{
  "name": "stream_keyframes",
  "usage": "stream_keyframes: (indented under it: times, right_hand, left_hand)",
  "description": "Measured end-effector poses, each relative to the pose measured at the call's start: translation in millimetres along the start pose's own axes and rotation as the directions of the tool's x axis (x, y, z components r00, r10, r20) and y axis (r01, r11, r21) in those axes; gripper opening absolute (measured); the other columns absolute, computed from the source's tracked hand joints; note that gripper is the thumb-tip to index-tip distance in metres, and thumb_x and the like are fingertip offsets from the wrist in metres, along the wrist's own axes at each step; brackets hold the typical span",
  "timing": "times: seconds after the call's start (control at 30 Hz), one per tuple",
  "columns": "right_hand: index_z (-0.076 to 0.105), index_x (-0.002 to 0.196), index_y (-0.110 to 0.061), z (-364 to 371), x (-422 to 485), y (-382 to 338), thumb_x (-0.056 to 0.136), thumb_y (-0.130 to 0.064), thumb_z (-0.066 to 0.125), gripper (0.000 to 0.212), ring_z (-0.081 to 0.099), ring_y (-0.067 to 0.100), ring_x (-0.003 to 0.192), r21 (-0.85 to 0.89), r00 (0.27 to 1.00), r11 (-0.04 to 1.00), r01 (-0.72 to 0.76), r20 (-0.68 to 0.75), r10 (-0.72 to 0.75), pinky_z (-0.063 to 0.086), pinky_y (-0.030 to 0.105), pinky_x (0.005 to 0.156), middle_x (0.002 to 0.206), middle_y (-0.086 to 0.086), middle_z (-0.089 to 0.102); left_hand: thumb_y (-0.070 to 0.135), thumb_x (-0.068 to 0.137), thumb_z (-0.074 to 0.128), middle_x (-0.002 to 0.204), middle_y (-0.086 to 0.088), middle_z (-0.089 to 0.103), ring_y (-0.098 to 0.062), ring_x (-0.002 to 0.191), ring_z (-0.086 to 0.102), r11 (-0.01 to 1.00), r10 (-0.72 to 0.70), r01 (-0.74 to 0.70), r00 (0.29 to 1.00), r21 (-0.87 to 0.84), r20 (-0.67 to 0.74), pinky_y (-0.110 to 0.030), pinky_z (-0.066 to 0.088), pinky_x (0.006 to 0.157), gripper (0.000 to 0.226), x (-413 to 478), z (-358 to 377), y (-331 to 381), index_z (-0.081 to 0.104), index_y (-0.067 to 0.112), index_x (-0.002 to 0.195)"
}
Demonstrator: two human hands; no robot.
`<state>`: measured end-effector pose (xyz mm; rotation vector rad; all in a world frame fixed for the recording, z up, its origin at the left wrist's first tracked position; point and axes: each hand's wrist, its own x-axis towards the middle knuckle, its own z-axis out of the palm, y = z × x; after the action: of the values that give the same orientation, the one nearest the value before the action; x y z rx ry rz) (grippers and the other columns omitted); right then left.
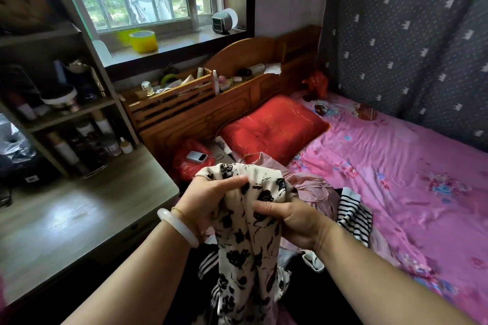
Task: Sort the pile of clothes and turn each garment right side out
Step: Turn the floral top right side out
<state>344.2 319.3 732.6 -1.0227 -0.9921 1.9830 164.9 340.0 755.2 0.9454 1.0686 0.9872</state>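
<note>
I hold a cream garment with black floral print [248, 245] up over the near edge of the bed. My left hand [208, 200] grips its bunched top on the left, and my right hand [293, 221] grips the fabric just to the right. The rest of the garment hangs down between my forearms. Behind it lies the pile: a dusty pink garment [314, 187], a black-and-white striped garment [353, 214] and a dark garment with white stripes [208, 264] low under my hands.
The bed has a pink floral sheet [396, 179] and a red pillow [272, 126] at the wooden headboard [237, 103]. A power bank [196, 157] lies on a red bag. A wooden desk [79, 219] with shelves stands to the left.
</note>
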Motion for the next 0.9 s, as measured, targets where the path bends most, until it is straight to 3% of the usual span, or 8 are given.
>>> stream_keyframes:
  times: [0.17,0.27,0.4,0.47,0.57,0.67,0.77,0.9]
  right_hand:
    - [0.070,0.105,0.005,2,-10,-12,0.074,-0.001,0.071,0.032,0.071,0.030,0.088,0.013,0.999,1.000,-0.014,0.032,0.014,0.057,0.040,0.084,0.105,0.023,0.070]
    - [0.073,0.100,0.002,13,-15,-22,0.075,-0.002,0.063,0.027,0.072,0.027,0.085,0.078,0.995,0.997,-0.014,0.099,0.006,0.058,0.038,0.080,0.097,0.018,0.073]
    - [0.073,0.098,0.002,33,-17,-53,0.075,-0.007,0.064,0.026,0.072,0.026,0.083,0.148,0.979,0.989,0.024,0.198,-0.053,0.059,0.038,0.077,0.092,0.016,0.074]
    - [0.071,0.098,0.002,37,-9,-69,0.078,-0.010,0.061,0.025,0.072,0.027,0.082,0.147,0.984,0.988,0.042,0.167,-0.066,0.059,0.039,0.077,0.091,0.017,0.073]
    - [0.070,0.096,0.001,32,12,-83,0.087,-0.014,0.056,0.022,0.071,0.028,0.081,0.143,0.999,0.989,0.045,-0.006,-0.045,0.058,0.043,0.080,0.089,0.017,0.072]
    - [0.065,0.097,0.000,20,29,-81,0.086,-0.016,0.058,0.020,0.070,0.029,0.082,0.173,0.995,0.985,0.010,-0.104,0.008,0.058,0.042,0.078,0.089,0.016,0.070]
    - [0.065,0.094,0.005,6,40,-71,0.091,-0.023,0.054,0.030,0.071,0.031,0.076,0.245,0.984,0.967,-0.063,-0.144,0.101,0.059,0.043,0.072,0.087,0.019,0.071]
    - [0.062,0.112,0.007,-16,50,-51,0.091,-0.030,0.055,0.043,0.067,0.034,0.094,0.141,0.970,0.978,-0.156,-0.166,0.178,0.052,0.043,0.087,0.105,0.022,0.068]
  left_hand:
    - [0.021,0.054,0.091,0.113,-0.010,0.063,-0.025,0.100,0.064,0.960,0.201,-0.102,0.900,0.261,-0.388,-0.042,0.054,0.087,0.074,16,-23,0,0.053,0.013,0.117]
    - [0.017,0.071,0.081,0.135,0.005,0.049,-0.013,0.123,0.049,0.928,0.271,-0.217,0.951,0.302,-0.150,-0.033,0.042,0.102,0.077,23,-32,4,0.043,0.029,0.136]
    - [0.027,0.094,0.054,0.089,0.006,0.072,-0.007,0.084,0.065,0.995,0.066,-0.068,0.998,0.076,0.021,-0.017,0.053,0.071,0.028,24,-31,6,0.064,0.009,0.113]
    - [0.045,0.089,0.055,0.091,0.002,0.074,-0.011,0.081,0.068,0.993,-0.043,0.045,0.999,-0.110,0.024,-0.021,0.057,0.068,0.038,24,-43,-17,0.073,0.013,0.101]
    - [0.073,0.061,0.069,0.138,-0.010,0.054,-0.024,0.115,0.060,0.933,-0.236,0.205,0.969,-0.296,-0.074,-0.043,0.051,0.094,0.091,32,-58,-51,0.056,0.017,0.131]
    - [0.082,0.071,0.046,0.132,-0.019,0.058,-0.036,0.122,0.053,0.857,-0.269,0.314,0.949,-0.408,0.165,-0.054,0.039,0.102,0.089,6,-32,-44,0.062,0.014,0.126]
    - [0.064,0.068,0.066,0.131,-0.024,0.057,-0.041,0.121,0.054,0.896,-0.238,0.338,0.912,-0.286,0.334,-0.059,0.034,0.108,0.080,-17,-7,-39,0.061,0.010,0.126]
    - [0.001,0.071,0.075,0.105,-0.031,0.067,-0.039,0.089,0.067,0.940,-0.340,0.332,0.923,0.074,0.180,-0.058,0.050,0.091,0.028,-17,2,-45,0.072,-0.005,0.098]
